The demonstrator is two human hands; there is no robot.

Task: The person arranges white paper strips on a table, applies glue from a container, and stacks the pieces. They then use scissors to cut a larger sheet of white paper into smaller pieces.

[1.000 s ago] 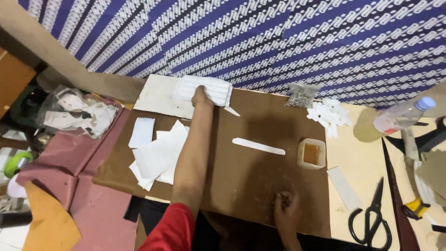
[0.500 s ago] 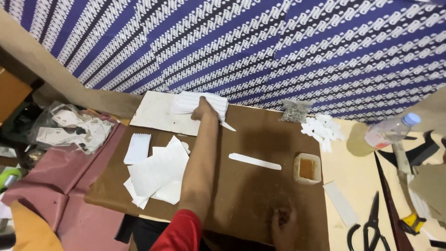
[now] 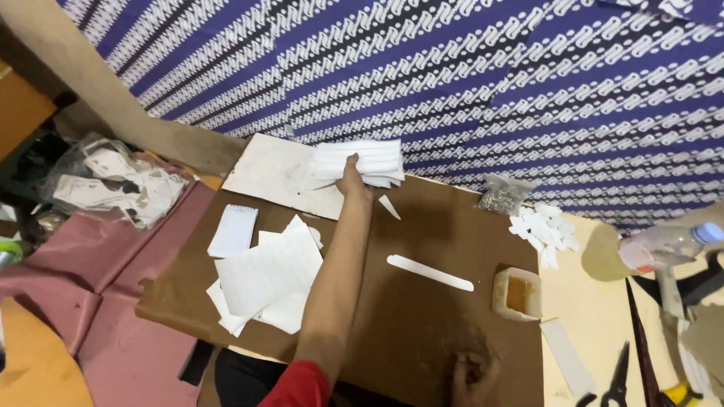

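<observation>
While the left hand (image 3: 351, 178) grips a stack of white paper strips (image 3: 360, 161) at the brown board's (image 3: 422, 316) far edge, the right hand (image 3: 475, 374) rests curled and empty on its near edge.

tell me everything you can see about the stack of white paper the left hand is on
The stack of white paper strips is a thick pile of long, narrow sheets, loosely squared, with edges fanning slightly at its right end. It looks like plain thin paper. It lies flat at the far edge of the brown board, partly over a pale rectangular sheet, close to the patterned purple cloth. The left hand grips its near edge, arm stretched forward.
</observation>
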